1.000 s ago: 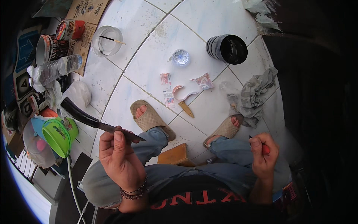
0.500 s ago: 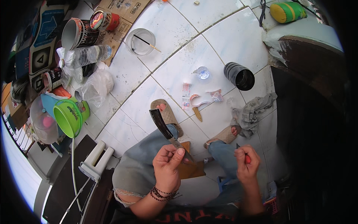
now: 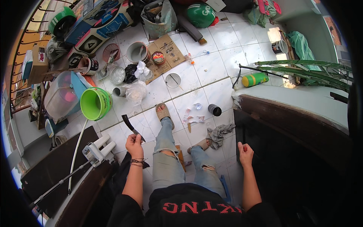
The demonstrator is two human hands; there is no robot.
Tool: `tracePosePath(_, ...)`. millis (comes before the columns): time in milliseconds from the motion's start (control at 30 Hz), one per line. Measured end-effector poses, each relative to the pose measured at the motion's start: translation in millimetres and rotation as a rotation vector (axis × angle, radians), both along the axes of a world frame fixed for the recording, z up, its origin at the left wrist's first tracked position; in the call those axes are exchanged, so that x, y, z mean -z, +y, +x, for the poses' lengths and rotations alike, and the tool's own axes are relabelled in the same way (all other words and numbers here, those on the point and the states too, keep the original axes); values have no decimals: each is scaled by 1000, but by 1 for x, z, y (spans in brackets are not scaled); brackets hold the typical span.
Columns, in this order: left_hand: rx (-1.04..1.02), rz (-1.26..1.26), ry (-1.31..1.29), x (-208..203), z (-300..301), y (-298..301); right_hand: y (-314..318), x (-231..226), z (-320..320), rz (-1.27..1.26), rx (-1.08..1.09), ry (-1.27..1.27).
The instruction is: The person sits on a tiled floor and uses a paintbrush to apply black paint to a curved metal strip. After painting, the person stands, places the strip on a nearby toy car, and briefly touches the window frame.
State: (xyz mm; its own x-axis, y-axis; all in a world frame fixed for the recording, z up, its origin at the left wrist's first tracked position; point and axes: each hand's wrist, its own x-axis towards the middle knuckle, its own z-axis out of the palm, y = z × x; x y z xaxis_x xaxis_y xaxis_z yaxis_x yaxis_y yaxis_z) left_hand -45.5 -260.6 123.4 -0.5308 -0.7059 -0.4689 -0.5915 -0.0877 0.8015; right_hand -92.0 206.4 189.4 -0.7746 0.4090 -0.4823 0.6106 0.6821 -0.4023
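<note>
The left hand (image 3: 134, 146) holds a knife (image 3: 129, 122), thumb and fingers pinched on its metal part near the pointed end; the dark curved handle extends to the far left. The knife is raised on the left side, left of the jeans (image 3: 166, 168). The right hand (image 3: 246, 154) stands well apart on the right side, fingers curled into a narrow fist. Whether it grips anything cannot be told.

The feet, in woven sandals (image 3: 164, 111), rest on a white tiled floor (image 3: 223, 90). Between and beyond them lie paper scraps (image 3: 196, 119) and a small brown wooden piece (image 3: 189, 128). Just beyond the scraps is a clear plastic cup (image 3: 197, 106), with a ribbed black container (image 3: 214, 109) to its right. A crumpled grey rag (image 3: 219, 135) lies just beside the right sandal.

Farther off, a round clear dish (image 3: 168, 83) has a thin brush (image 3: 179, 87) across it. Cardboard (image 3: 168, 49) lies flat beyond that, bearing a small red tin (image 3: 158, 57). On the left is a bright green bucket (image 3: 94, 104); on the far right, a green and yellow bundle (image 3: 255, 79).
</note>
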Motion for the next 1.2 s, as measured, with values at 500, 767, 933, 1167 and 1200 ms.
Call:
tracePosePath(500, -86, -191, -567, 44, 119, -196, -43, -80, 47, 343, 146, -372)
tracePosePath(767, -161, 53, -138, 4, -10, -167, -71, -131, -33, 364, 157, -165)
tracePosePath(933, -174, 3, -175, 13, 1, -188, -78, -133, -51, 307, 183, -130)
tracePosePath(1167, -200, -53, -626, 25, 64, -214, -49, -112, -91, 323, 181, -99)
tracePosePath(1200, -211, -24, -641, 25, 68, -213, -42, -109, -100, 318, 197, -92)
